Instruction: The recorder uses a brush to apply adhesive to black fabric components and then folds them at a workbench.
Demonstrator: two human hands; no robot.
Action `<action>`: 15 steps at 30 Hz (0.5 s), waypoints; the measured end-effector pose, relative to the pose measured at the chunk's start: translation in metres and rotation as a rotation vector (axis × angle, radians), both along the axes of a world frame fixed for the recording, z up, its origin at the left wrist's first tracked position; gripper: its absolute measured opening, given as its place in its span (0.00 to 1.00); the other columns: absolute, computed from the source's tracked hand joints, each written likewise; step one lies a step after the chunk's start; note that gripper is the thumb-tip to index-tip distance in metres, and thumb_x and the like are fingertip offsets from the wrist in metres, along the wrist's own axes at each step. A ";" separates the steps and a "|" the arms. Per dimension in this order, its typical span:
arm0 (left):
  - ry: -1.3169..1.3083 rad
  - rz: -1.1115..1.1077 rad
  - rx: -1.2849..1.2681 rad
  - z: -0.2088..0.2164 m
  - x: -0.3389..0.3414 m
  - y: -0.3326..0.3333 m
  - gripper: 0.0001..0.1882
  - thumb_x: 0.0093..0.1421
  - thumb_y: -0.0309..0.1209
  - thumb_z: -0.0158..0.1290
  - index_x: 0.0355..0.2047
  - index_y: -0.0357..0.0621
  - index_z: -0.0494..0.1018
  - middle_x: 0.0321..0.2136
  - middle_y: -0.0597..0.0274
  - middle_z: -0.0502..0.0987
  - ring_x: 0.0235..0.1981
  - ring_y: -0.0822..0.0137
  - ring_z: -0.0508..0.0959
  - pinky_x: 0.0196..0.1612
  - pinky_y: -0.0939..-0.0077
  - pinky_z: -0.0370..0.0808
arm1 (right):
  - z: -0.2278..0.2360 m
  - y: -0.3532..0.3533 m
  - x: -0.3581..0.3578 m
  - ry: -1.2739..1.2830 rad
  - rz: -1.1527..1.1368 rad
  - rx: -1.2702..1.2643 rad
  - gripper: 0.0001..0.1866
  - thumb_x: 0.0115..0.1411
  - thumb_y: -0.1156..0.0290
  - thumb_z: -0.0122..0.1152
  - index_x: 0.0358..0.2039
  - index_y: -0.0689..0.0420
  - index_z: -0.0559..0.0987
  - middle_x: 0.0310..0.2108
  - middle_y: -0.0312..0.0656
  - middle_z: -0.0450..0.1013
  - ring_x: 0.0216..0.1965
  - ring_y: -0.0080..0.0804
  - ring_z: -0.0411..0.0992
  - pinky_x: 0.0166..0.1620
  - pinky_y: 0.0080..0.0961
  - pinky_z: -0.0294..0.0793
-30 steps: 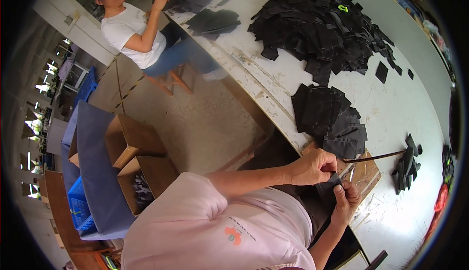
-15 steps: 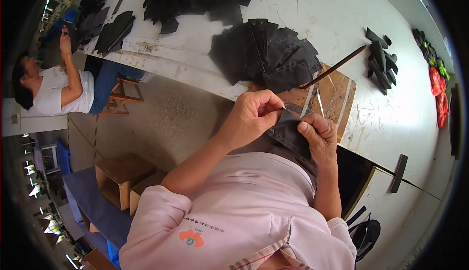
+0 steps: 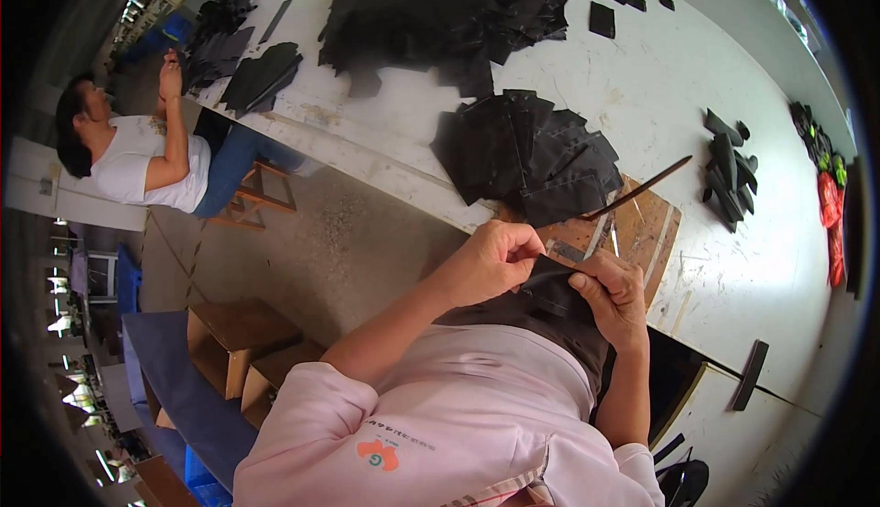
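Observation:
At the table's near edge I hold a small black fabric piece [image 3: 554, 289] between both hands. My left hand [image 3: 502, 258] pinches its upper left corner between thumb and fingertips. My right hand [image 3: 616, 298] grips its right side, thumb on the near face and fingers curled behind. The lower part of the piece blends into dark cloth over my lap, so its outline is hard to make out. Just beyond my hands lies a fanned pile of black fabric pieces [image 3: 527, 154]. A worn brown board [image 3: 658, 232] sits beside it, with a dark, thin stick [image 3: 642, 186] across it.
A large heap of black pieces [image 3: 412, 26] covers the far part of the white table [image 3: 587, 76]. Black strips [image 3: 729, 172] lie at the right, near red bags [image 3: 830, 223]. Cardboard boxes [image 3: 238, 333] stand at lower left. Another person [image 3: 147, 163] sits at far left.
The whole scene sits lower and a little further right in the picture. Both hands keep their hold on the black fabric piece, which now shows less of its face.

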State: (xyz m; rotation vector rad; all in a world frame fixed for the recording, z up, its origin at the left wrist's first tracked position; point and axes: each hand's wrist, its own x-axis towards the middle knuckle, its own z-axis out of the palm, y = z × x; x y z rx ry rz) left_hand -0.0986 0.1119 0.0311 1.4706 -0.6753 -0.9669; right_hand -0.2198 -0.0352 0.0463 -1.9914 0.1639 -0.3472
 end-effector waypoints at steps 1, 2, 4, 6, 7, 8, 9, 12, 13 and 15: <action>-0.006 -0.014 -0.009 0.004 0.001 0.001 0.02 0.49 0.19 0.44 0.23 0.35 0.67 0.14 0.69 0.67 0.15 0.80 0.67 0.17 0.85 0.65 | 0.004 0.000 0.001 -0.029 0.037 0.000 0.05 0.47 0.74 0.59 0.24 0.61 0.75 0.16 0.40 0.63 0.19 0.31 0.63 0.23 0.24 0.61; 0.068 -0.042 0.008 0.007 0.001 0.001 0.02 0.50 0.19 0.44 0.24 0.35 0.68 0.16 0.70 0.68 0.16 0.82 0.66 0.18 0.87 0.64 | 0.007 -0.001 0.001 -0.037 0.029 -0.025 0.05 0.47 0.74 0.59 0.24 0.62 0.75 0.16 0.39 0.63 0.19 0.31 0.63 0.23 0.23 0.60; 0.136 -0.072 0.022 0.013 0.003 0.003 0.03 0.50 0.20 0.45 0.25 0.36 0.68 0.16 0.71 0.69 0.16 0.83 0.66 0.18 0.88 0.63 | 0.008 -0.002 0.001 -0.078 0.065 -0.043 0.05 0.47 0.74 0.60 0.24 0.62 0.74 0.15 0.39 0.63 0.19 0.30 0.63 0.23 0.23 0.60; 0.134 -0.095 0.030 0.015 0.002 0.005 0.03 0.48 0.20 0.45 0.24 0.37 0.68 0.15 0.70 0.67 0.15 0.82 0.66 0.17 0.88 0.63 | 0.007 -0.001 -0.001 -0.034 0.022 -0.083 0.05 0.46 0.75 0.60 0.23 0.62 0.74 0.15 0.38 0.62 0.18 0.29 0.62 0.23 0.21 0.60; 0.123 -0.101 -0.012 0.007 0.002 0.006 0.02 0.48 0.21 0.45 0.23 0.37 0.68 0.14 0.70 0.67 0.15 0.82 0.66 0.17 0.88 0.63 | 0.008 0.002 -0.001 -0.059 0.052 -0.086 0.05 0.46 0.75 0.60 0.23 0.62 0.74 0.15 0.38 0.62 0.18 0.29 0.62 0.23 0.21 0.60; 0.122 -0.065 -0.018 0.006 -0.002 0.005 0.02 0.47 0.22 0.45 0.22 0.36 0.67 0.13 0.69 0.67 0.13 0.81 0.66 0.16 0.87 0.63 | 0.007 0.003 -0.003 -0.027 0.018 -0.070 0.06 0.46 0.74 0.60 0.23 0.63 0.74 0.15 0.38 0.62 0.18 0.29 0.62 0.22 0.21 0.59; 0.124 -0.032 -0.025 0.006 -0.003 0.006 0.02 0.46 0.22 0.46 0.20 0.35 0.67 0.12 0.67 0.67 0.12 0.79 0.67 0.14 0.86 0.62 | 0.007 0.004 -0.003 0.007 -0.019 -0.055 0.06 0.46 0.74 0.61 0.23 0.63 0.74 0.15 0.38 0.62 0.17 0.29 0.62 0.22 0.21 0.59; 0.003 0.049 -0.030 0.008 -0.005 0.009 0.02 0.45 0.22 0.47 0.19 0.34 0.67 0.12 0.65 0.68 0.13 0.78 0.67 0.16 0.84 0.63 | 0.008 0.004 -0.001 0.066 0.018 -0.107 0.06 0.46 0.76 0.60 0.24 0.64 0.73 0.15 0.39 0.63 0.17 0.30 0.62 0.23 0.21 0.60; 0.001 0.061 -0.033 0.006 -0.005 0.010 0.02 0.45 0.22 0.47 0.19 0.34 0.67 0.12 0.65 0.68 0.13 0.78 0.67 0.16 0.84 0.63 | 0.007 0.004 -0.002 0.110 0.017 -0.123 0.06 0.46 0.76 0.59 0.25 0.64 0.73 0.14 0.40 0.64 0.17 0.32 0.63 0.23 0.22 0.61; -0.157 0.030 -0.009 0.003 -0.003 0.010 0.02 0.46 0.21 0.48 0.21 0.35 0.66 0.14 0.67 0.67 0.17 0.79 0.66 0.19 0.83 0.63 | 0.004 -0.003 -0.007 0.158 0.046 -0.170 0.06 0.46 0.76 0.58 0.26 0.64 0.73 0.16 0.41 0.65 0.19 0.34 0.64 0.24 0.23 0.62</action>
